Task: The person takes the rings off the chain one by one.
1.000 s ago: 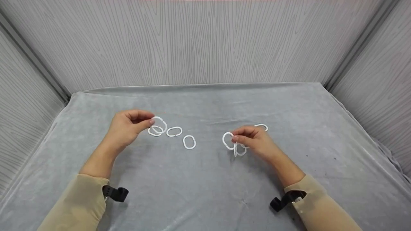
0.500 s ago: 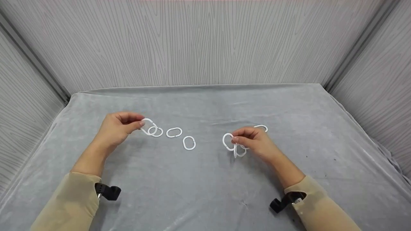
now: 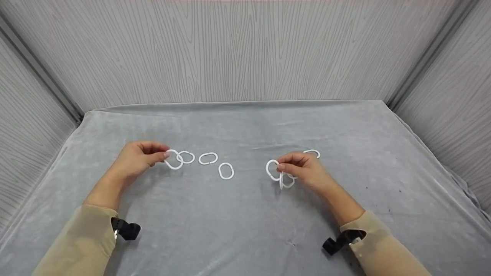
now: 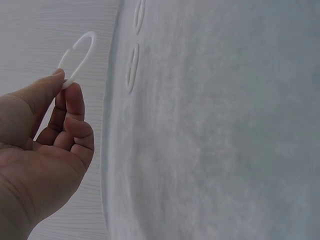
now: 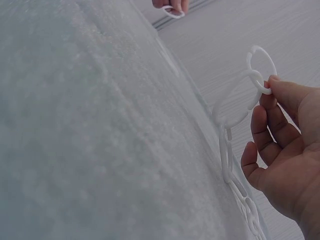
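Note:
My left hand [image 3: 140, 161] pinches an oval white plastic link [image 4: 93, 39] between thumb and index finger; a small gap shows in its side. In the head view the held link overlaps the edge of a loose link [image 3: 187, 163] on the cloth. Two more loose links lie to the right, one sideways [image 3: 207, 164] and one nearly upright [image 3: 233, 171]. At centre right, my right hand [image 3: 307, 170] pinches the end link [image 5: 274, 65] of a white chain [image 5: 224, 155]. The chain hangs down to the cloth, partly hidden by the hand in the head view.
A grey velvety cloth [image 3: 245, 222] with slight wrinkles covers the table. Pale wood-grain panels [image 3: 245, 50] stand behind and at both sides. One white link [image 3: 312, 149] shows beyond my right hand. Black wrist mounts [image 3: 128, 230] sit at both sleeves.
Carrying its link, my left hand has moved to the left and then slightly lower. My right hand and the chain stay almost still, and the loose links lie where they were.

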`<state>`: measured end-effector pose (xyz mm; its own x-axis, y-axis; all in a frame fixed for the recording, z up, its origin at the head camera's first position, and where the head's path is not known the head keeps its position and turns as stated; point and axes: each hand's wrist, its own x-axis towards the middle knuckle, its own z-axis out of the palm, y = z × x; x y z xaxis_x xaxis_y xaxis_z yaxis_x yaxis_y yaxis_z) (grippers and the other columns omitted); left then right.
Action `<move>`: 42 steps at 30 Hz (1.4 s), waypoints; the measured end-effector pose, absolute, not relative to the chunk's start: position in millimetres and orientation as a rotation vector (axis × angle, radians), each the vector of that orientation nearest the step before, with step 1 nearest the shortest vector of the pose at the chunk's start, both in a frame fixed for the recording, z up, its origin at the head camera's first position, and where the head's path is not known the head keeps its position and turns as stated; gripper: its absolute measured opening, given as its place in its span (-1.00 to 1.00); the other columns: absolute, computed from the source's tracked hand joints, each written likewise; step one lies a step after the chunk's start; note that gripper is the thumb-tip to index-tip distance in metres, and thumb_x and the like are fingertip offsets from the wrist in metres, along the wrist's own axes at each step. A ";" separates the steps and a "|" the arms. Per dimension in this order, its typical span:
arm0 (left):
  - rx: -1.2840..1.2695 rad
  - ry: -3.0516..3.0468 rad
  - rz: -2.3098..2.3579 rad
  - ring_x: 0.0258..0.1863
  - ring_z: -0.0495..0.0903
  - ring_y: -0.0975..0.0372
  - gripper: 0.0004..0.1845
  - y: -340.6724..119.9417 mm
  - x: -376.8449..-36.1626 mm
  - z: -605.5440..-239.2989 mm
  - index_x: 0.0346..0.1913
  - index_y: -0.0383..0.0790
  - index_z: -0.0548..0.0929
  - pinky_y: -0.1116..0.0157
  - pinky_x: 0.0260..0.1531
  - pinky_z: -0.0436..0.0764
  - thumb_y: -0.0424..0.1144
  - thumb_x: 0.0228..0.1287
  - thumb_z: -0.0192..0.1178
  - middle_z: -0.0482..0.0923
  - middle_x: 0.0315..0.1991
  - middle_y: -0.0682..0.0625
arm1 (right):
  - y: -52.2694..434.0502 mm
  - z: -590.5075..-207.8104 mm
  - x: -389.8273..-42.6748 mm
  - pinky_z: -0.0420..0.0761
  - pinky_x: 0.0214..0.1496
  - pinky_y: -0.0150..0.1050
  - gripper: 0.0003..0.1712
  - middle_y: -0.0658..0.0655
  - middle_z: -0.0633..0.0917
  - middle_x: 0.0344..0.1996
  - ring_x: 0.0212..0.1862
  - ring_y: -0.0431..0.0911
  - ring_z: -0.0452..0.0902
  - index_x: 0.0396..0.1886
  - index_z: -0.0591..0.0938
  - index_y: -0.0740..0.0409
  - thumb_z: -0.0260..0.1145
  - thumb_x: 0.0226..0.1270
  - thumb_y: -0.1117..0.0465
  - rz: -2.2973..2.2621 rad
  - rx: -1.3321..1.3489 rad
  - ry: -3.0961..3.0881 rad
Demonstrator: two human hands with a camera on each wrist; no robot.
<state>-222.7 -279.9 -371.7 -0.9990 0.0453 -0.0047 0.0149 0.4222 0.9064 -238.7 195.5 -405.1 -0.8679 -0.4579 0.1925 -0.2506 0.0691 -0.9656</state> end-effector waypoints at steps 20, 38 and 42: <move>0.075 2.589 1.482 -0.29 0.56 0.33 -0.61 -285.7 -227.7 -389.0 0.14 -0.41 0.75 0.42 -0.28 0.56 -0.25 0.35 0.48 0.72 -0.19 0.08 | 194.8 -404.3 -237.5 0.61 -0.10 -0.35 -0.67 -0.01 0.81 -0.29 -0.20 -0.19 0.68 0.02 0.63 0.65 0.41 0.44 0.41 -1.891 -0.702 2.178; 0.081 2.591 1.397 -0.28 0.55 0.34 -0.57 -287.6 -230.4 -397.4 0.16 -0.35 0.77 0.43 -0.28 0.52 -0.15 0.35 0.50 0.73 -0.19 0.10 | 194.5 -404.7 -237.5 0.62 -0.12 -0.34 -0.68 0.02 0.82 -0.30 -0.20 -0.18 0.70 0.01 0.64 0.65 0.41 0.44 0.40 -1.898 -0.707 2.172; 0.078 2.596 1.383 -0.30 0.54 0.34 -0.56 -287.3 -231.3 -398.2 0.16 -0.34 0.77 0.41 -0.31 0.51 -0.14 0.34 0.51 0.72 -0.22 0.12 | 194.4 -405.1 -237.7 0.62 -0.14 -0.34 -0.67 0.01 0.82 -0.31 -0.21 -0.19 0.70 0.00 0.63 0.66 0.41 0.43 0.41 -1.903 -0.708 2.172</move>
